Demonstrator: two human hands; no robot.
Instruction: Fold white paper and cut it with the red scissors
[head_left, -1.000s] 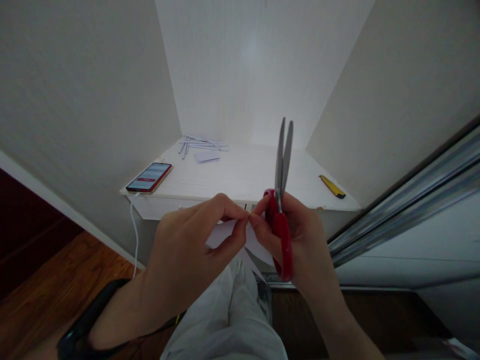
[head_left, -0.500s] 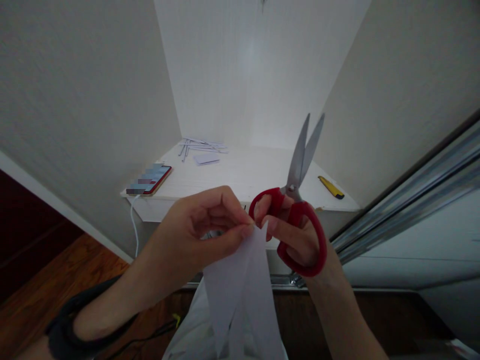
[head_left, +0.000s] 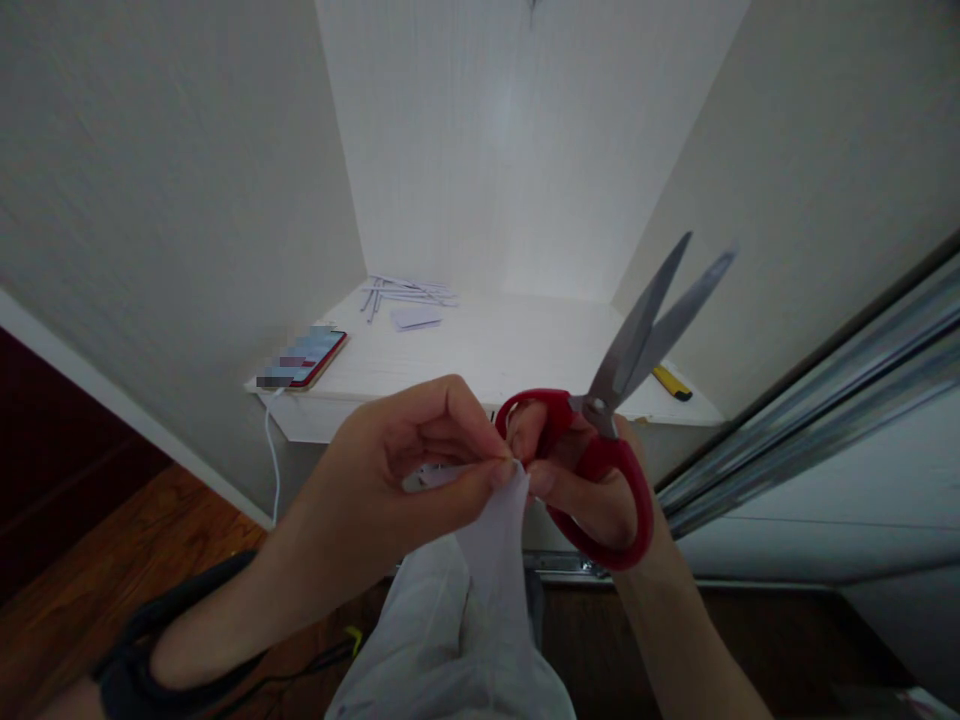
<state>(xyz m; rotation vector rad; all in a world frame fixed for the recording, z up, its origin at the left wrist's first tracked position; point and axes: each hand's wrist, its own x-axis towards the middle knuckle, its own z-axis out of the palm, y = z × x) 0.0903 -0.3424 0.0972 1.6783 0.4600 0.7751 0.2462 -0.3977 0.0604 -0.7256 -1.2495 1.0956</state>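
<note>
My left hand [head_left: 442, 465] pinches the top corner of a white sheet of paper [head_left: 495, 545] between thumb and forefinger. The paper hangs down over my lap, and part of it is behind the left thumb. Looped over the fingers of my right hand [head_left: 592, 490] are red-handled scissors [head_left: 600, 408], their blades parted and pointing up and to the right. My right thumb and fingertips also meet at the paper's upper edge, right beside the left fingertips. Whether they grip the paper firmly is hard to see.
Behind the hands is a white shelf [head_left: 502, 350]. On it lie several thin paper strips [head_left: 409, 290], a folded paper piece [head_left: 416, 319], a phone [head_left: 307, 360] with a white cable [head_left: 270, 450], and a yellow cutter [head_left: 671, 383]. Metal rails [head_left: 810, 390] run along the right.
The scissors have tilted to the right, their blades now partly covering the cutter. The paper's lower part has swung and narrowed in view. Both hands stay close together at its top.
</note>
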